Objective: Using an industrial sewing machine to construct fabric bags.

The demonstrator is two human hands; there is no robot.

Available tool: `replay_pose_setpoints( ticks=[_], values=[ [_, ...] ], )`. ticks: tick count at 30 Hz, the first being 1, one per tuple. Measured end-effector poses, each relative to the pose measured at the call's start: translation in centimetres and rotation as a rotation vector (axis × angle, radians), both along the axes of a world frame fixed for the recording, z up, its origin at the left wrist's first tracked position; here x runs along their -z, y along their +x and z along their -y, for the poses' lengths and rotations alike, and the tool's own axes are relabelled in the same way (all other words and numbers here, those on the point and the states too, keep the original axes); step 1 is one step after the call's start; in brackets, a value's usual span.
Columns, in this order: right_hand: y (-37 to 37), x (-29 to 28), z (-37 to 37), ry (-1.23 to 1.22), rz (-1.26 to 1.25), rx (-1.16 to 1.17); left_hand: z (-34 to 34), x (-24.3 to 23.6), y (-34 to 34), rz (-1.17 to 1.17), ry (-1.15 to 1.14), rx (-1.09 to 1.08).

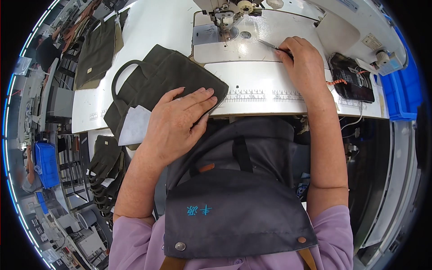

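Observation:
My left hand (179, 123) lies on an olive-green fabric bag piece (161, 72) with a looped handle, fingers resting across its right part near the table's front edge. A white piece (132, 123) lies on the fabric beside my wrist. My right hand (300, 67) grips a slim pointed metal tool (269, 44), its tip over the sewing machine bed (256, 54) right of the needle and presser foot (227, 33).
More olive pieces lie at the back left (94, 58) and hang in a stack below (103, 166). A phone (351, 85) with an orange coiled cord lies right of my hand. Blue bins (400, 94) stand at far right and left. Other people work along the left.

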State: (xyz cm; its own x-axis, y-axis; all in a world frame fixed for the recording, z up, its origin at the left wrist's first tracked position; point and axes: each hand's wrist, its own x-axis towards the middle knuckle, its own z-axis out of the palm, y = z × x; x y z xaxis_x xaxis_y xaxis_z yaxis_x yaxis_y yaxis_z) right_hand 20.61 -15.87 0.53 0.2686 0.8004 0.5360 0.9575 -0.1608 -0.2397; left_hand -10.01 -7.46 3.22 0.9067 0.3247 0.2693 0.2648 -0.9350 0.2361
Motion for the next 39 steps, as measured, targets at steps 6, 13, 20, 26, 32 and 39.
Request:
replay_pose_setpoints(
  ticks=[6,13,20,26,32,39],
  values=[
    [-2.1,0.1,0.7,0.159,-0.211,-0.111,0.3,-0.1,0.8,0.050,0.005,-0.050],
    [-10.5,0.0,7.8,0.161,-0.899,-0.486,0.6,-0.5,2.4,0.142,0.073,-0.183],
    [-14.1,2.0,6.9,-0.013,-1.144,-0.311,2.4,-0.1,2.1,0.307,-0.053,-0.073],
    [-13.9,2.8,6.3,0.086,-1.134,-0.264,2.7,0.5,2.0,0.321,0.018,0.031],
    [-13.7,2.2,6.2,0.104,-0.912,-0.293,2.2,-1.3,2.3,0.228,0.017,0.005],
    [-12.6,1.5,6.6,0.030,-0.841,-0.344,0.0,-2.9,4.7,0.127,-0.026,0.301]
  ],
)
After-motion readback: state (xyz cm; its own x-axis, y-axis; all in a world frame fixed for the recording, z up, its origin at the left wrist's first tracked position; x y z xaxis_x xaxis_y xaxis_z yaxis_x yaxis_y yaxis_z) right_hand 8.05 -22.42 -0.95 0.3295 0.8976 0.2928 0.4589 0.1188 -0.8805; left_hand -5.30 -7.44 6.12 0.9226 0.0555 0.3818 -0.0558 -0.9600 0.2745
